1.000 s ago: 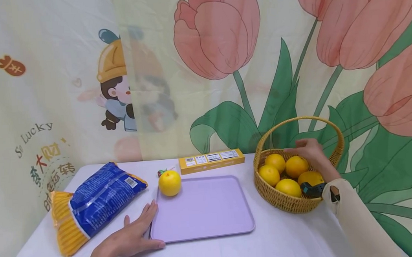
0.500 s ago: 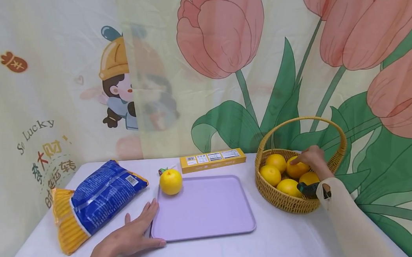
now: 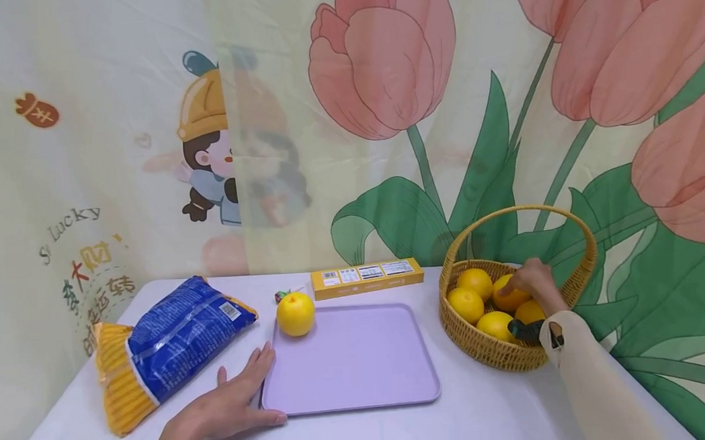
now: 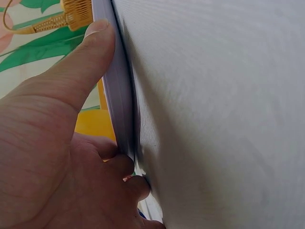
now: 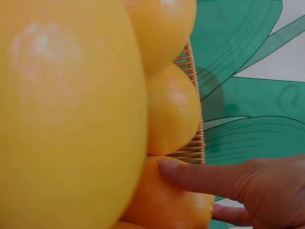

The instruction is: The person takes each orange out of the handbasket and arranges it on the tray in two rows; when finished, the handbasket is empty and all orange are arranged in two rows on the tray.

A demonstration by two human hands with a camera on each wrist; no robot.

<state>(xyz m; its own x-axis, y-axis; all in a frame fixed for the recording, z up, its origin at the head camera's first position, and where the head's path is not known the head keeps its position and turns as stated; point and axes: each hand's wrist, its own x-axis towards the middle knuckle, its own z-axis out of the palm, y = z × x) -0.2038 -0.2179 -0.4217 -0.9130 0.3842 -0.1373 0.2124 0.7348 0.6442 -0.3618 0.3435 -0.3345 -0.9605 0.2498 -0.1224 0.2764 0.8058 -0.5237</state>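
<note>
The lavender tray (image 3: 349, 361) is steadied on the bench (image 3: 491, 413) by the left hand (image 3: 227, 409), fingers straight, thumb along its edge, plain in the left wrist view. At 3 o'clock, the right hand (image 3: 534, 279) grasps an orange (image 3: 507, 294) inside the basket (image 3: 494, 353); the right wrist view shows fingers (image 5: 200, 176) curled on it

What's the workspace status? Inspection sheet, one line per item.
Surface: table under a white cloth.
Job's things: wicker basket with yellow fruits; one fruit on the lilac tray.
Clutter: blue-and-yellow bag, yellow box, small wrapped sweet.
Hands: left hand lies flat at the tray's left edge; right hand is in the basket, fingers on a fruit.
Cables: nothing seen.
Surroundings: printed tulip curtain behind.
</note>
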